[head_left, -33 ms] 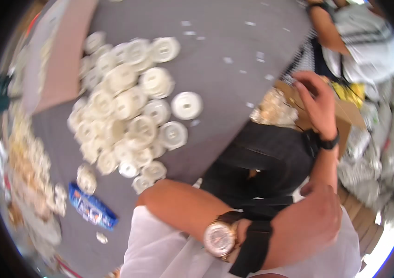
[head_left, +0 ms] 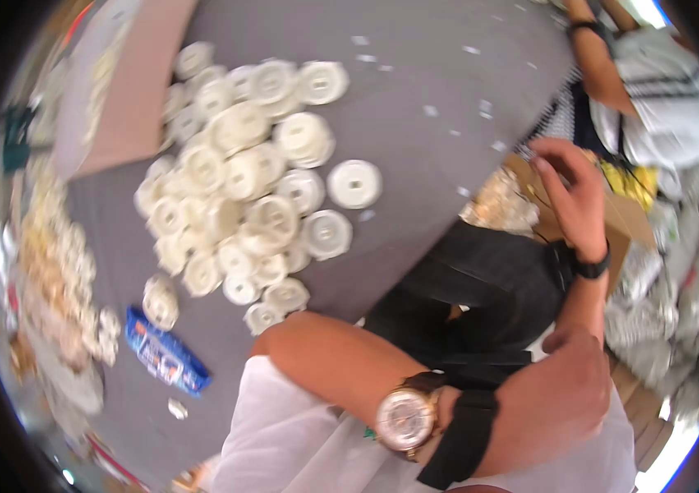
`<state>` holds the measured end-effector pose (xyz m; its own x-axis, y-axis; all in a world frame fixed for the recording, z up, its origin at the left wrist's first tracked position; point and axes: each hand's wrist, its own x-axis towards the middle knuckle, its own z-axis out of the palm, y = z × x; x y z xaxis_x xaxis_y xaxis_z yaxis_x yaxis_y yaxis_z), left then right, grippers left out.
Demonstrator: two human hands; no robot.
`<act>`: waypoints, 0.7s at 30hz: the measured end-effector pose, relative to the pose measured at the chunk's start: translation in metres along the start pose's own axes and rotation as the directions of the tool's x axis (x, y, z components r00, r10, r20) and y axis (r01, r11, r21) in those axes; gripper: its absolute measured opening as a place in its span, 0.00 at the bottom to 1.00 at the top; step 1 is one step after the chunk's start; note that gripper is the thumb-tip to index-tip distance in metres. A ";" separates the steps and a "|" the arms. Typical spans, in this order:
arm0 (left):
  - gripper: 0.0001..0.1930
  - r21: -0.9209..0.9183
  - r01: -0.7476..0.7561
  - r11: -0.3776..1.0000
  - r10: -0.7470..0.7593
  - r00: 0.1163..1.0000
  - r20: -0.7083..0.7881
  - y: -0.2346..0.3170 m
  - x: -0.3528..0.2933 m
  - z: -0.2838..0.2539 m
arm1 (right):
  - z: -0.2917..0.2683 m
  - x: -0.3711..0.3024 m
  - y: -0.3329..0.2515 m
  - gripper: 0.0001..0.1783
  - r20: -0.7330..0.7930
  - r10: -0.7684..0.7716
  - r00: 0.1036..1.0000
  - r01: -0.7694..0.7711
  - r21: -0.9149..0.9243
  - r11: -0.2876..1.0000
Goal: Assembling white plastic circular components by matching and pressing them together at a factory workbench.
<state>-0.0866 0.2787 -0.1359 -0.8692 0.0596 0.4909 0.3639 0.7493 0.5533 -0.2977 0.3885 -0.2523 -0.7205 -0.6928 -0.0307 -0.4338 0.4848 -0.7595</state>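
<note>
My left arm, wearing a wristwatch and a black strap, crosses in front of me. My left hand is curled over my right forearm; its fingertips are mostly hidden. Beyond it, my right hand hovers by an open cardboard box, a black band on its wrist. Its fingers are bent, with a gap between thumb and forefinger, and nothing shows in them. Left of the hands, a heap of round off-white plastic discs with slotted centres covers part of the grey table.
A blue packet lies near a stack of discs. A pinkish panel stands at the far left. Small pale scraps dot the table. Another person in a white top is at the far right, near grey bags.
The view has shifted a little, so the table and discs appear further right and slightly higher. Both my hands keep nearly the same pose, the left still over the right forearm.
</note>
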 end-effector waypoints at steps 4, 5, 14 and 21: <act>0.09 0.029 0.112 0.993 -0.112 0.994 0.000 0.005 -0.009 0.001 | 0.035 0.018 -0.059 0.13 0.220 -0.261 0.940 0.267 0.005 0.964; 0.09 0.023 0.132 0.991 -0.132 0.991 -0.002 0.010 -0.011 0.007 | 0.052 0.025 -0.069 0.13 0.240 -0.288 0.927 0.290 0.028 0.957; 0.08 -0.211 0.033 0.977 -0.056 0.993 -0.101 0.051 -0.002 0.063 | 0.170 0.078 -0.131 0.24 0.219 -0.540 0.813 0.542 0.056 0.839; 0.08 -0.317 -0.035 0.948 0.008 0.996 -0.085 0.019 -0.007 0.018 | 0.200 0.088 -0.140 0.27 0.265 -0.587 0.765 0.631 -0.128 0.765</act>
<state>-0.0799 0.3050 -0.1408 -0.8345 0.0093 0.5510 0.4813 0.4991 0.7206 -0.1927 0.1528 -0.2783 -0.1535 -0.9561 0.2498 -0.8555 0.0021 -0.5177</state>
